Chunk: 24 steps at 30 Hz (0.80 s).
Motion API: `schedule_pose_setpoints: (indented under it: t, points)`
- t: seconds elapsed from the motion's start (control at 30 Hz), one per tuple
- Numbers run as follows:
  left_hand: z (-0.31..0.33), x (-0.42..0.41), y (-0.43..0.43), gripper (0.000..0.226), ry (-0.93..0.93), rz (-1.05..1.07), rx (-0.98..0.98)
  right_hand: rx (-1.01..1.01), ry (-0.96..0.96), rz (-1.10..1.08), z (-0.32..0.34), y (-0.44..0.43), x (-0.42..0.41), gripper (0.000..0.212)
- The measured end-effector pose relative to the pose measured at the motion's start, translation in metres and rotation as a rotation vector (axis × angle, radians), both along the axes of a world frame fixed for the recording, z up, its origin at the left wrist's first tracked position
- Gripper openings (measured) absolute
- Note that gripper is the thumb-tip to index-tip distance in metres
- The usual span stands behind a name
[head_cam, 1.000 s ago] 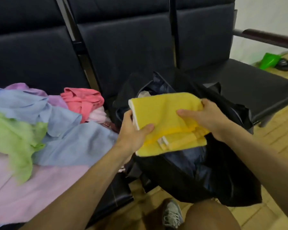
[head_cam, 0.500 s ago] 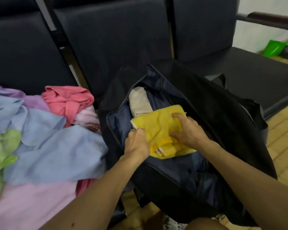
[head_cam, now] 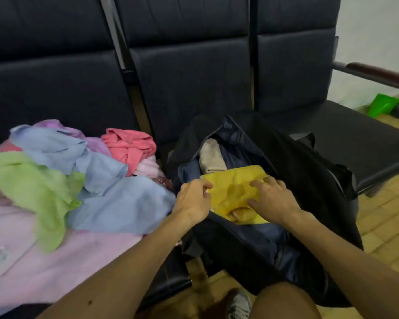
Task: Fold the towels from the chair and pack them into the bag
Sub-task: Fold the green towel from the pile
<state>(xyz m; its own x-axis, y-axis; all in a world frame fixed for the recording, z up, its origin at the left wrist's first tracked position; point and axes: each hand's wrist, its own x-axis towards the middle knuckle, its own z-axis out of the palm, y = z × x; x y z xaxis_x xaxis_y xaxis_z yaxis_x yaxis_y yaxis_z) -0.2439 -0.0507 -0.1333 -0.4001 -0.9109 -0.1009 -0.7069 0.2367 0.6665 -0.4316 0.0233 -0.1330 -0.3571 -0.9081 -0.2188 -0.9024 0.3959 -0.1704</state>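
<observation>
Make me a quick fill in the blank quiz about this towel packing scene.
The folded terry towel that the right hand presses is ____.
Behind it in the open dark fabric bag lies a smaller folded towel coloured ____.
The crumpled coral-pink towel lies to the bag's ____.
Missing words: yellow; beige; left.

I see both arms bare from the left hand (head_cam: pixel 192 201) and the right hand (head_cam: pixel 273 200) back to the near edge. There is a small dark spot (head_cam: pixel 89 302) on the left forearm (head_cam: pixel 115 272). At the near edge, right of centre, I make out a bare knee (head_cam: pixel 283 300) and, just left of it, a grey lace-up sneaker (head_cam: pixel 238 305) with pale laces.
</observation>
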Motion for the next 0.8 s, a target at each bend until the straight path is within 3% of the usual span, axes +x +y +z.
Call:
schedule_pose_setpoints:
  t: [0.17,0.27,0.4,0.57,0.7,0.8]
  points:
    - [0.024,0.097,0.028,0.015,0.271,0.124,-0.115,-0.296,-0.32,0.069,0.029,0.018,0.091,0.028]
    - [0.008,0.167,0.046,0.013,0.269,0.233,-0.081,-0.329,-0.589,0.075,0.024,0.021,0.16,0.013]
    - [-0.012,0.248,0.058,0.009,0.161,0.494,-0.088,-0.293,-0.802,0.09,0.012,0.009,0.23,0.004]
    - [-0.017,0.287,0.038,0.036,0.078,0.676,-0.16,-0.26,-0.994,0.168,-0.005,-0.022,0.295,0.023]
    - [-0.027,0.285,0.027,0.061,-0.102,0.542,-0.191,-0.214,-1.084,0.245,-0.015,-0.041,0.33,0.044]
    - [-0.039,0.29,0.018,0.063,-0.144,0.487,-0.221,-0.169,-1.034,0.262,-0.022,-0.056,0.343,0.049]
